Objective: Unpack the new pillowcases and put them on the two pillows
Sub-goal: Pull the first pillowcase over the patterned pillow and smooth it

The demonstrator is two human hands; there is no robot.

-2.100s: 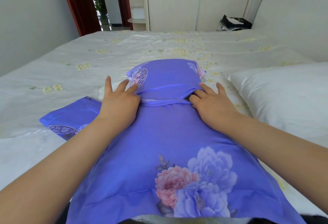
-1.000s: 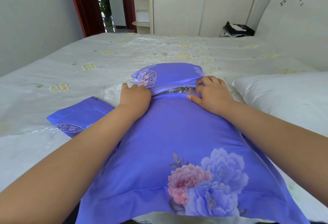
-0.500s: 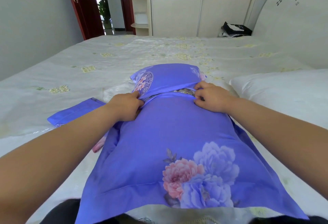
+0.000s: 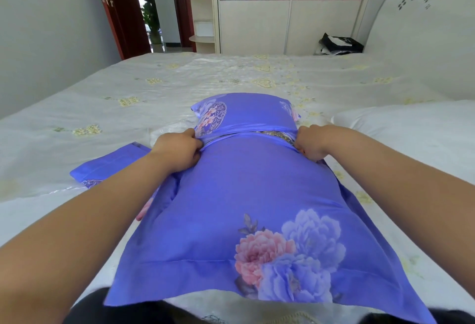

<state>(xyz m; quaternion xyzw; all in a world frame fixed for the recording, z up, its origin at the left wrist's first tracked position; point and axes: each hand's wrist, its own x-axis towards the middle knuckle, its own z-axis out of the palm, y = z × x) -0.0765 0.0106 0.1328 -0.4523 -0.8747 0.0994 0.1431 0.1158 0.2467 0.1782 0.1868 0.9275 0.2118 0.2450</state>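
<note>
Left hand (image 4: 177, 150) and right hand (image 4: 312, 143) each pinch the purple pillowcase (image 4: 246, 195) opening hem; pull both sides evenly over the far flap, keep fabric taut.

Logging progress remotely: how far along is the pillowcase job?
Done: the first pillow is inside its purple case. In hand: the left hand and right hand grip the case's opening. Left: the folded second pillowcase and the bare white pillow.

No readable text; the black bag (image 4: 340, 43) perhaps bears print, too small to read
</note>
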